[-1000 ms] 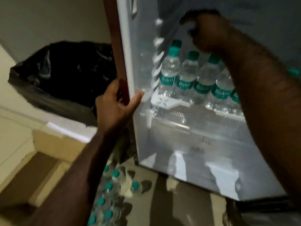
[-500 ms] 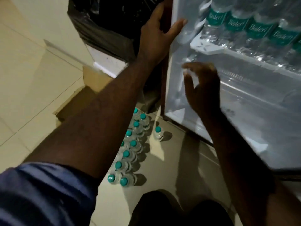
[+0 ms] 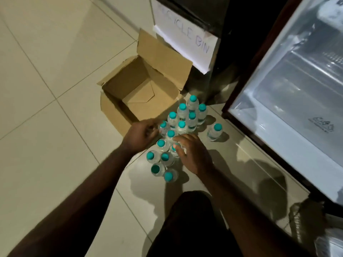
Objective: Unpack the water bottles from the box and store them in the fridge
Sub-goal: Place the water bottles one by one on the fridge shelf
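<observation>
Several small water bottles (image 3: 182, 115) with teal caps stand in a cluster on the tiled floor, and one bottle (image 3: 214, 131) stands apart to their right. Behind them the cardboard box (image 3: 118, 115) sits open with nothing visible inside. At the right is the open fridge (image 3: 289, 101), its lower compartment lit. My left hand (image 3: 141, 135) reaches the cluster's left side, its curled fingers against a bottle (image 3: 163, 127); blur hides any grip. My right hand (image 3: 194, 154) hovers with fingers spread over a bottle (image 3: 174, 148) in the middle of the cluster.
A dark bin (image 3: 213, 58) with a white paper sign (image 3: 185, 41) stands behind the bottles, between the box and the fridge. My dark-clothed knee (image 3: 193, 219) is low in the view, just in front of the bottles. Pale floor tiles (image 3: 46, 89) stretch to the left.
My view has dropped from the fridge shelf to the floor. My left hand let go of the fridge door edge, and both hands came down to the bottle cluster.
</observation>
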A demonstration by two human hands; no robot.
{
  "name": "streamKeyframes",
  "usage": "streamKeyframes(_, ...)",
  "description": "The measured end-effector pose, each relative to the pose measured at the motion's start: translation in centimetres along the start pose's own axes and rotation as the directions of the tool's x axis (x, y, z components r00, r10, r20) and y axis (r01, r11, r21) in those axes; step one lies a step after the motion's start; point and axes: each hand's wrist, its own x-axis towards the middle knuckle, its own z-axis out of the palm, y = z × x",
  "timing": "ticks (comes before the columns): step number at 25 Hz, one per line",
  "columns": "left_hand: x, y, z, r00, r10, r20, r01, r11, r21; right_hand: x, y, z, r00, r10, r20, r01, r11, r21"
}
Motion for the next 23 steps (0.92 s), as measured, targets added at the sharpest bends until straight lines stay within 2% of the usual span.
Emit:
streamKeyframes(4,-6.1,-4.8,2.6,0.997,-0.033,0.069,0.024,0.992,0.126,-2.2,-1.5,3.6,0.968,0.018,0.249,-0.016,1.000,-0.009)
streamKeyframes(7,-8.5,-5.8,5.2,0.980,0.042,0.195,-0.077,0.982,0.170,-4.4,-1.7,5.1,0.939,0.024,0.342,-0.025,1.000,0.001)
streamKeyframes(10,-9.5,-6.1,6.8,0.964,0.051,0.262,-0.097,0.982,0.165,-5.5,-1.9,6.8,0.910,0.065,0.409,0.030,0.975,-0.222)
streamKeyframes(12,-9.4,-5.6,7.2,0.971,0.028,0.239,-0.070,0.983,0.169,-5.5,-2.0,7.4,0.895,0.132,0.427,-0.015,0.964,-0.267)
streamKeyframes(16,-9.1,-4.3,7.3,0.961,0.119,0.251,-0.173,0.963,0.208,-5.6,-0.8,7.0,0.879,0.185,0.439,-0.076,0.964,-0.253)
streamKeyframes(19,-8.9,-3.9,6.1,0.944,-0.103,0.313,0.026,0.970,0.241,-6.2,0.1,4.3,0.917,0.281,0.283,-0.225,0.950,-0.216)
streamKeyframes(20,-8.8,-3.6,5.5,0.934,-0.134,0.332,0.053,0.968,0.244,-6.3,0.4,3.1,0.920,0.298,0.253,-0.254,0.948,-0.193)
streamKeyframes(23,-7.8,-1.5,2.5,0.940,-0.070,0.333,-0.002,0.978,0.210,-5.6,1.1,-1.0,0.909,0.343,0.235,-0.311,0.936,-0.165)
